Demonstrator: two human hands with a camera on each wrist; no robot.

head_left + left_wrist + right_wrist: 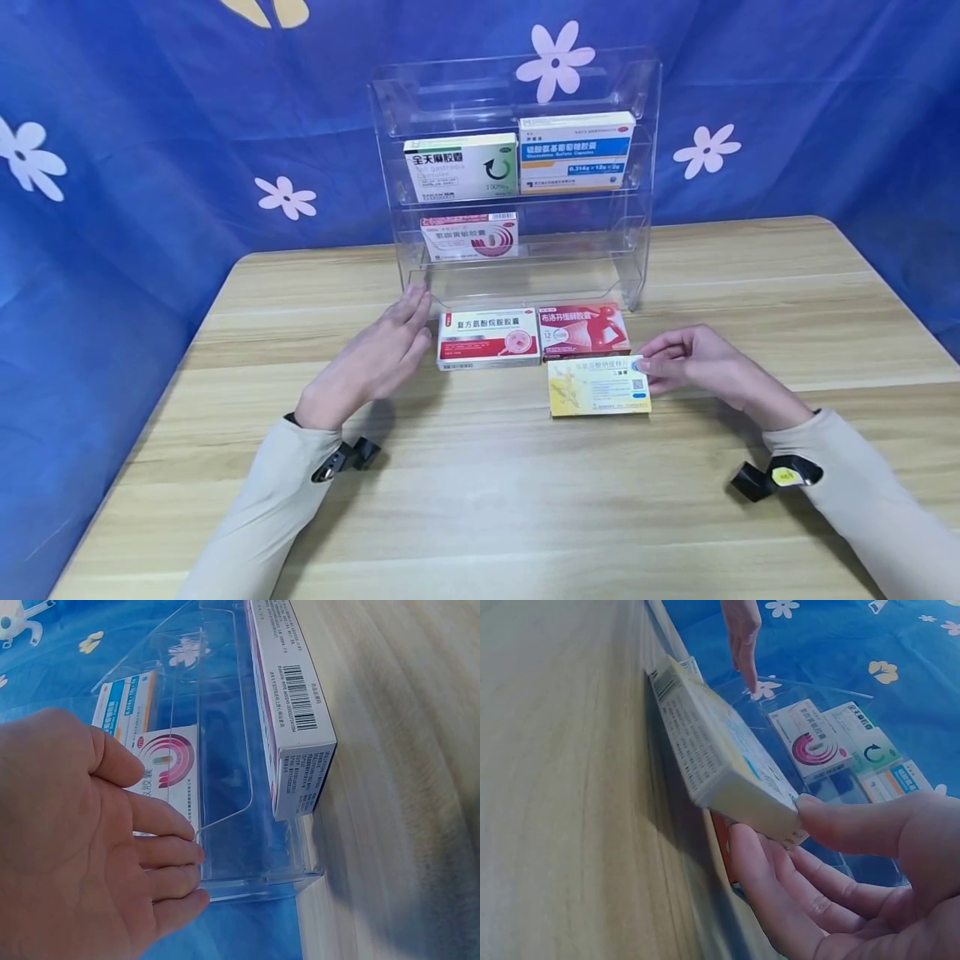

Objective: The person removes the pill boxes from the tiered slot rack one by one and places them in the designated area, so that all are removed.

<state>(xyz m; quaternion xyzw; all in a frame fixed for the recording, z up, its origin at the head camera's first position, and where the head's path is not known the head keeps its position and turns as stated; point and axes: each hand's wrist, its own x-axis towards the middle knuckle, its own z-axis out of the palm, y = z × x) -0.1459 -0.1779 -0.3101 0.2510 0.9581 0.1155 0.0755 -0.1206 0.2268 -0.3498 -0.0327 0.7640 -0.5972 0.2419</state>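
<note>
My right hand [693, 362] pinches one end of a yellow-and-white medicine box [596, 386] between thumb and fingers; the right wrist view shows that box [727, 750] tilted. Just behind it stands a red medicine box [583, 327], beside a white-and-red medicine box [489, 335], both in front of the clear rack. My left hand [375, 358] is left of the white-and-red box, fingers extended toward the rack's lower left corner; whether they touch it I cannot tell. In the left wrist view that palm [82, 840] holds nothing.
The clear tiered rack [637, 250] stands at the table's back. Its upper tier holds a green-and-white box [461, 169] and a blue-and-white box [576, 154]; lower down leans a pink-and-white box [472, 239]. Behind hangs a blue flowered cloth [315, 100]. Wooden table [480, 500] extends in front.
</note>
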